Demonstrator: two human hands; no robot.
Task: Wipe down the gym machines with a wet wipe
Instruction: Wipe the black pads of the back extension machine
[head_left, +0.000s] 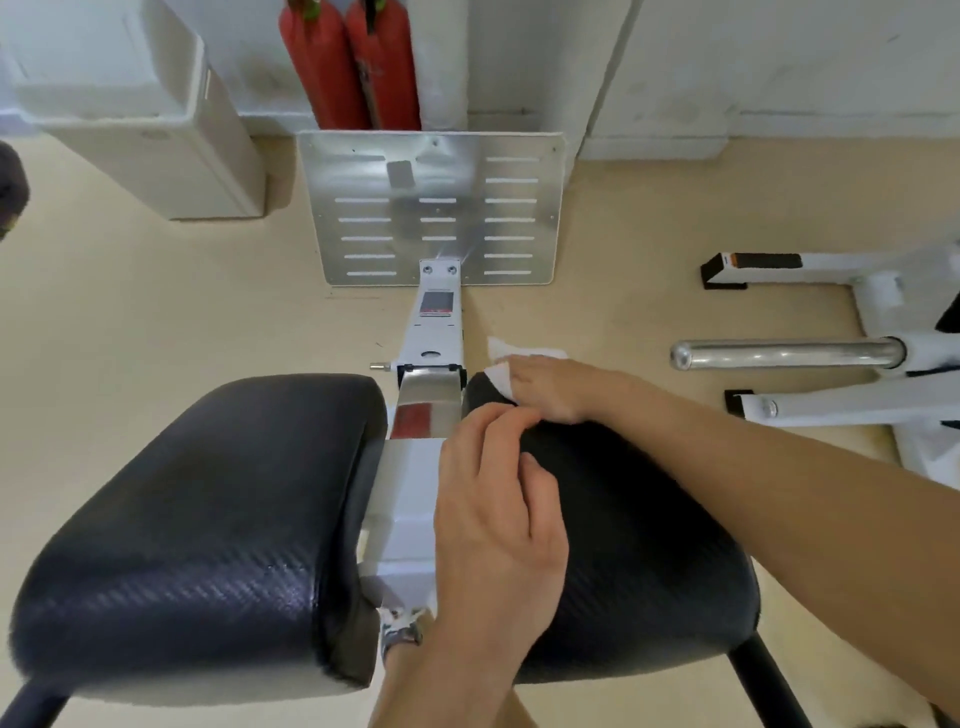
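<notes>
Gym machine, seen from above: two black pads with a gap between them; left pad (197, 509) bare, with open floor (156, 312) along its outer edge up to a white cabinet (156, 130) by the wall; right pad (649, 519) under both hands.
White beam (436, 332) runs from the gap away to a slotted metal foot plate (363, 171); two red cylinders (322, 67) stand just behind the plate's far edge.
To the right, across a strip of bare floor, a second white machine (883, 301) with a chrome bar (779, 354) whose free end points toward the right pad, near but apart.
Wet wipe (501, 364): white, crumpled, at the far inner corner of the right pad; part of it sticks out past the pad's edge.
Right hand (550, 389): palm down, fingers laid over the wipe, pressing it onto the pad; no pinch to be seen.
Left hand (498, 509): palm down on the right pad's inner edge, beside the beam; fingers loosely bent; holds nothing; fingertips just short of the right hand.
</notes>
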